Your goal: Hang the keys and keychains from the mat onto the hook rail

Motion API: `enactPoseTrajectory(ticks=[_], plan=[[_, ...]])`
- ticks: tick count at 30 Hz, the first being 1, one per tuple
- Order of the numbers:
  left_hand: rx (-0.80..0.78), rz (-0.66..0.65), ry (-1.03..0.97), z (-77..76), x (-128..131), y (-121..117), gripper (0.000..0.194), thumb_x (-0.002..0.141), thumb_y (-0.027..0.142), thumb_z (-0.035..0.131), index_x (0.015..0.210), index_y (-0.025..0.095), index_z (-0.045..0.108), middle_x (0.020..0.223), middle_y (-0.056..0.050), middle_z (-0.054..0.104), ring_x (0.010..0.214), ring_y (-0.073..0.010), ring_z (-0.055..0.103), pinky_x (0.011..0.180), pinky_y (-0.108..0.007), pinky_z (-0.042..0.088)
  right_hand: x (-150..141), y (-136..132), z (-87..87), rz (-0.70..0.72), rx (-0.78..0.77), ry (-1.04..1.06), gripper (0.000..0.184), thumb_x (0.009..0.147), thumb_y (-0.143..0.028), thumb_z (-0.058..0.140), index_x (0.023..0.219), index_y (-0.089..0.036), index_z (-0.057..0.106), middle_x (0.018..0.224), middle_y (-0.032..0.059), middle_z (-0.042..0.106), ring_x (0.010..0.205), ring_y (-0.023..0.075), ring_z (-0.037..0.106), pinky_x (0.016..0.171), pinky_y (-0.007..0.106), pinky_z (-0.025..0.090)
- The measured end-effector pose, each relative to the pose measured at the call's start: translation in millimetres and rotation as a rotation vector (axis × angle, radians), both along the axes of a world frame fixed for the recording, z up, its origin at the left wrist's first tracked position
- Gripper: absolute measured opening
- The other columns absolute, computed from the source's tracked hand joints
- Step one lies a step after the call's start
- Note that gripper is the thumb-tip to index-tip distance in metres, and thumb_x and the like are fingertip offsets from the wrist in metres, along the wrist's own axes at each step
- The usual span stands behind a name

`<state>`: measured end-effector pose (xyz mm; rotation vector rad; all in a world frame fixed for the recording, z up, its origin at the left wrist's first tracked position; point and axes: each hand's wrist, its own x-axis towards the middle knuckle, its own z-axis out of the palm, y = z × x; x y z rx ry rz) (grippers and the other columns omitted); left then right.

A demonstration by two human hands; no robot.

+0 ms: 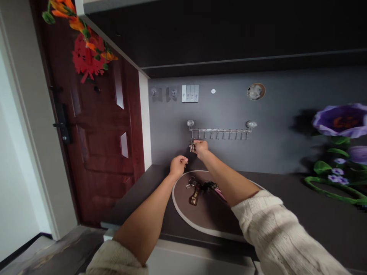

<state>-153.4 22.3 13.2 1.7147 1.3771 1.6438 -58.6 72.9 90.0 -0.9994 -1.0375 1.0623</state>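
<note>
My right hand point(200, 148) is raised to the left end of a metal hook rail point(219, 131) on the grey wall, fingers pinched on a small bunch of keys point(191, 145) that hangs at the leftmost hook. My left hand point(178, 165) hovers lower and to the left, loosely curled with nothing visible in it. Below both hands a round brown tray point(183, 206) with a pale rim lies on the dark counter. It holds more keys point(190, 183), a brown key fob point(195, 197) and a dark tassel-like bundle point(210, 186).
A dark red door point(97, 126) with a black handle stands at the left. Light switches point(190, 93) and two small wall hooks point(163, 93) sit above the rail. Purple artificial flowers point(342, 126) stand at the right on the counter point(301, 206).
</note>
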Motion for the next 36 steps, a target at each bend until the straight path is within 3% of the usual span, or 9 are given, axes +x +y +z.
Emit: enactPoseTrajectory(ticks=[9,15,19,22,26,30,36], plan=[[-0.036,-0.040,-0.002,-2.0,-2.5,2.6,0.009,0.069,0.017,0.050,0.066,0.012,0.056,0.058,0.000,0.056,0.046,-0.0060,0.047,0.052,-0.020,0.038,9.1,-5.3,-4.7,0.023,0.072,-0.121,0.014,0.073,-0.008,0.042,0.061,-0.015,0.044,0.049,-0.0047,0.048,0.040,0.0030,0.045,0.046,0.016,0.042],[-0.124,-0.095,0.055,-0.1,-3.4,-4.2,0.007,0.068,0.015,0.052,0.066,0.011,0.057,0.057,0.000,0.056,0.045,-0.0051,0.045,0.049,-0.019,0.037,25.0,-30.1,-7.4,0.051,0.047,-0.199,0.009,0.070,-0.008,0.046,0.064,-0.015,0.047,0.060,-0.0013,0.054,0.050,0.0045,0.051,0.052,0.018,0.043],[-0.172,-0.150,0.093,1.1,-4.0,-11.1,0.008,0.067,0.015,0.053,0.067,0.011,0.059,0.057,-0.001,0.057,0.047,-0.0050,0.045,0.050,-0.018,0.036,36.9,-49.9,-21.1,0.145,0.032,-0.281,0.005,0.070,-0.010,0.048,0.069,-0.015,0.051,0.064,0.0004,0.057,0.051,0.0057,0.052,0.053,0.019,0.043],[-0.230,-0.187,0.172,-0.1,-5.6,-14.3,0.007,0.065,0.014,0.054,0.067,0.010,0.060,0.052,0.001,0.053,0.045,-0.0048,0.042,0.048,-0.018,0.034,45.6,-59.5,-42.1,0.180,0.067,-0.447,0.006,0.069,-0.011,0.049,0.070,-0.014,0.054,0.062,0.0010,0.058,0.049,0.0064,0.050,0.053,0.020,0.042],[-0.295,-0.226,0.299,-2.8,-8.2,-17.3,0.008,0.063,0.016,0.055,0.066,0.011,0.061,0.047,0.003,0.050,0.043,-0.0053,0.040,0.046,-0.018,0.031,57.4,-66.6,-66.5,0.167,0.206,-0.891,0.007,0.066,-0.015,0.053,0.064,-0.014,0.060,0.058,0.0007,0.058,0.052,0.0077,0.048,0.055,0.019,0.038],[-0.358,-0.208,0.381,-3.4,-8.3,-21.0,0.013,0.062,0.024,0.059,0.064,0.011,0.063,0.046,0.003,0.050,0.043,-0.0056,0.037,0.046,-0.020,0.029,66.2,-71.2,-70.6,0.156,0.244,-1.189,0.012,0.067,-0.019,0.053,0.070,-0.015,0.064,0.065,0.0020,0.062,0.059,0.0098,0.050,0.057,0.019,0.035],[-0.409,-0.234,0.430,-3.8,-5.5,-23.5,0.018,0.060,0.029,0.061,0.061,0.011,0.064,0.045,0.002,0.050,0.042,-0.0061,0.036,0.046,-0.020,0.028,66.2,-71.0,-73.0,0.222,0.298,-1.319,0.014,0.069,-0.018,0.052,0.073,-0.016,0.066,0.072,0.0028,0.065,0.063,0.0108,0.053,0.058,0.018,0.034]])
